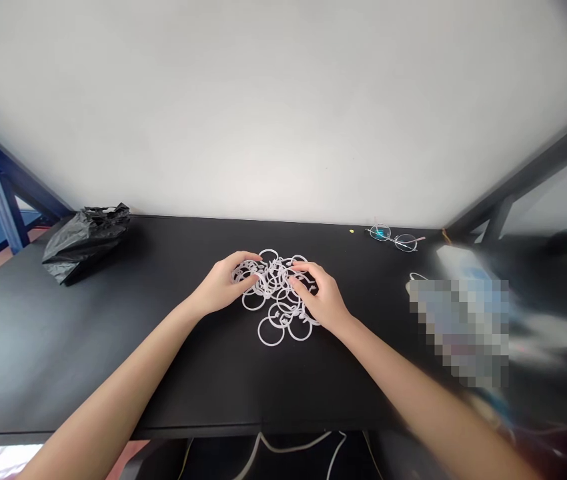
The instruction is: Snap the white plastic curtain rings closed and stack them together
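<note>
A tangled heap of white plastic rings [271, 331], which look like curtain rings with small clasps, lies on the black desktop in front of me. On the heap's left side is my left hand [226, 283], thumb and fingers apart and touching the outer rings. From the right, my right hand [322, 293] reaches onto the heap, its thumb and index finger apart over the rings. Neither hand visibly lifts a ring off the pile. Some fingertips are hidden among the rings. A few rings spread out toward the near side.
A black plastic bag [88, 240] sits at the back left of the black desk [188, 387]. Eyeglasses [393, 238] lie at the back right, by the wall. Blurred packages [468, 267] and a pixelated item occupy the right side. White cables [293, 450] hang below the front edge.
</note>
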`<state>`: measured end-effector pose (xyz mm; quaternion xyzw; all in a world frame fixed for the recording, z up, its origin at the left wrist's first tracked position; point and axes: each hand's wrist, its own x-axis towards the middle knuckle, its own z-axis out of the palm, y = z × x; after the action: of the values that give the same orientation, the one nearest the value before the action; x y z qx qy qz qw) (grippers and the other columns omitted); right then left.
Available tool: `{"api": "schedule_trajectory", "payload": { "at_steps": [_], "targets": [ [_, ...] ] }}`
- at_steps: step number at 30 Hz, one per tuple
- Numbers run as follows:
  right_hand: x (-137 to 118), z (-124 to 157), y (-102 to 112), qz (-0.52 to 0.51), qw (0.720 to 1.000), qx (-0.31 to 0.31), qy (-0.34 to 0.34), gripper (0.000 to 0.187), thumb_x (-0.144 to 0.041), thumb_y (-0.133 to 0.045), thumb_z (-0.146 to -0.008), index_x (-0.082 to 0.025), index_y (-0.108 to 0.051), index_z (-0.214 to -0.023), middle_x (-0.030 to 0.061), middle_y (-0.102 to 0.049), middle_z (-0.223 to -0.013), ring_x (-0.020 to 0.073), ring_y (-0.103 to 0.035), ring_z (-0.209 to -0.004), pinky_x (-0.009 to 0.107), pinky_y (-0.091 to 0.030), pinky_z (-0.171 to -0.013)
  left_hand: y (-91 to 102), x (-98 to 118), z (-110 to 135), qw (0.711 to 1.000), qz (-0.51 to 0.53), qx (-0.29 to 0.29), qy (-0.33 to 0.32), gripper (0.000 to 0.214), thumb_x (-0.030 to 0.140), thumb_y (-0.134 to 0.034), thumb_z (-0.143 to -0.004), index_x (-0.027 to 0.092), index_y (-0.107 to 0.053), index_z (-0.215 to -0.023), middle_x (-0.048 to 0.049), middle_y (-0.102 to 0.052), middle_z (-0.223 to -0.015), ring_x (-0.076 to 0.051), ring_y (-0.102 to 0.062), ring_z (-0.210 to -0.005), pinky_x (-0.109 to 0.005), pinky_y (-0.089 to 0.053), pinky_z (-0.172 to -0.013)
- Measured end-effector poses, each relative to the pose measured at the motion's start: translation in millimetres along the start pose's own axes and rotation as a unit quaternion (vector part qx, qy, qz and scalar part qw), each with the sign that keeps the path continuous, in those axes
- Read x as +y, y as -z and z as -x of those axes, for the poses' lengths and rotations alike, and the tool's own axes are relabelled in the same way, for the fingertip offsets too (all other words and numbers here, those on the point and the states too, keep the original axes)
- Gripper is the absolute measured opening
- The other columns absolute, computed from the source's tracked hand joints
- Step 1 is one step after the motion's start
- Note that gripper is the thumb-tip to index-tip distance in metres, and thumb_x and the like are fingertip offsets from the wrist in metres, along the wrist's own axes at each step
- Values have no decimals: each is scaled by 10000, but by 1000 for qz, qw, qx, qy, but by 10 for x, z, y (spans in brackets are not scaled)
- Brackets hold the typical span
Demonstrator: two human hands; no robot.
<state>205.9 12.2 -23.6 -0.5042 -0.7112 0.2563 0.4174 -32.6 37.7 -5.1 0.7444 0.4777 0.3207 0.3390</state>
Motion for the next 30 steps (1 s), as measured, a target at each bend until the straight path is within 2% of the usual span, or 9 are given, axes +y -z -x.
{"api": "schedule_trajectory", "payload": {
  "at_steps": [4,8,12,16,19,21,25,27,30],
  "targets": [
    [9,-5,-2,3,1000,10,14,132,-281,-607,-896,-232,-662,-1006,79,-704,-1158,262,-651,-1125,442,-495,-997,-28,22,-13,999,26,29,8,293,419,-637,-846,208,-684,-1044,-70,-727,-1071,-254,-668,-996,-388,-505,-926],
    [21,-4,-7,-1,1000,17,25,110,-261,-609,-893,-230,-668,-980,81,-709,-1143,263,-657,-1117,448,-496,-995,-81,12,-40,993,106,50,28,274,428,-673,-821,177,-695,-929,-87,-731,-988,-240,-679,-934,-375,-518,-877],
    [28,3,-5,-3,999,20,33,94,-247,-611,-891,-231,-670,-962,81,-714,-1134,260,-662,-1104,446,-504,-981,-101,19,-46,974,198,89,63,309,452,-701,-794,161,-681,-895,-95,-731,-954,-237,-681,-928,-368,-525,-859],
    [26,1,5,-8,999,32,43,80,-240,-610,-893,-229,-673,-943,81,-723,-1114,257,-670,-1083,444,-514,-966,-58,-12,-47,962,223,128,92,311,453,-702,-800,163,-665,-907,-92,-735,-965,-240,-686,-939,-369,-523,-867],
    [13,0,7,-10,998,45,50,76,-234,-604,-898,-231,-675,-926,80,-728,-1097,256,-672,-1074,448,-516,-963,-51,-46,-50,976,147,148,62,304,450,-647,-850,164,-659,-953,-102,-731,-994,-256,-681,-983,-401,-513,-908],
    [-2,4,3,-9,997,47,56,79,-226,-600,-899,-232,-676,-921,78,-730,-1084,254,-673,-1068,447,-520,-960,-91,-35,-46,989,22,143,-8,314,439,-589,-897,166,-664,-1033,-117,-718,-1081,-272,-653,-1065,-442,-474,-983],
    [-26,17,-8,-3,997,33,67,90,-210,-593,-899,-235,-677,-920,80,-729,-1083,248,-666,-1072,443,-524,-961,-248,53,-13,972,-183,30,-142,405,440,-497,-962,196,-601,-1267,-119,-614,-1358,-306,-525,-1296,-550,-282,-1154],
    [-28,23,-10,-1,997,31,67,92,-209,-592,-898,-234,-677,-921,80,-729,-1077,245,-665,-1068,441,-526,-958,-308,81,3,965,-212,-11,-152,424,457,-480,-971,203,-577,-1296,-119,-592,-1387,-303,-530,-1293,-565,-269,-1158],
    [-27,30,-12,-1,998,29,63,93,-207,-596,-896,-236,-680,-922,76,-729,-1073,239,-667,-1058,434,-529,-954,-323,69,14,966,-211,-16,-146,372,452,-489,-969,194,-612,-1208,-127,-621,-1325,-292,-585,-1206,-515,-389,-1080]
  ]
}}
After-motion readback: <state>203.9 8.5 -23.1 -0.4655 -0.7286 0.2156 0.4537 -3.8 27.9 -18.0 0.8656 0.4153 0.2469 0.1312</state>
